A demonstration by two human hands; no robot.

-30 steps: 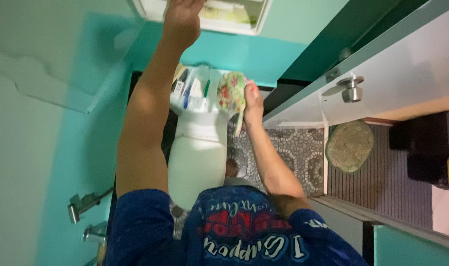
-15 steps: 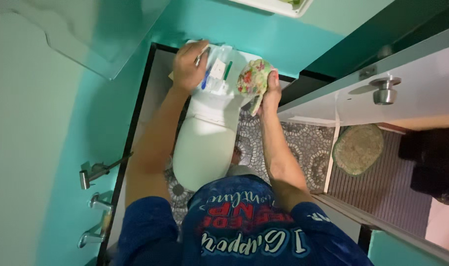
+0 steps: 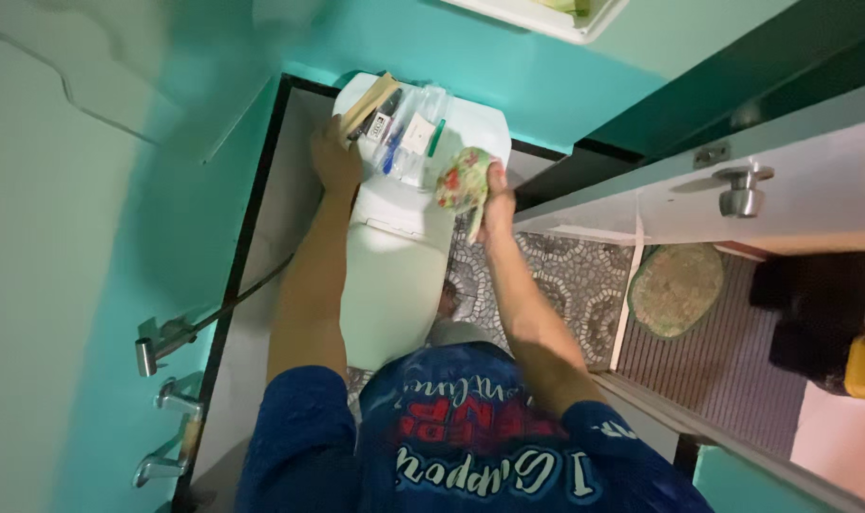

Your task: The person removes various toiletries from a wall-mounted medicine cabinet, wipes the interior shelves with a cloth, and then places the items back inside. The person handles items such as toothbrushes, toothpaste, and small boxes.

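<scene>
Tan strip [image 3: 368, 103], flat and stick-like, sits at the far left corner of the toilet tank lid [image 3: 484, 123]. The person's left hand [image 3: 335, 161] has it by the near end, fingers curled round it. I can't make out what the strip actually is.

Just right of that there's a clear bag of toiletries [image 3: 408, 133] lying on the lid, with small tubes and pens or brushes in blue and green showing through. The left hand is right beside the bag.

Further right is a floral cloth [image 3: 461, 180], bunched up in the right hand [image 3: 497, 195]. That hand is closed tight on it, and the cloth is held in the air at the right edge of the tank, over the patterned floor tiles. The closed toilet seat [image 3: 389, 285] is near us, between the two arms.

My guess is they're mid-tidy on the tank top, with the left hand shifting stuff and the cloth kept ready. For the next move, I'd say the left hand has to lift the strip clear without dragging the bag off the lid, because it's a narrow, crowded surface.

Off to the right the door [image 3: 831, 180] stands open, with its round metal knob [image 3: 741, 190] and a round green mat [image 3: 674, 290] on the floor.
</scene>
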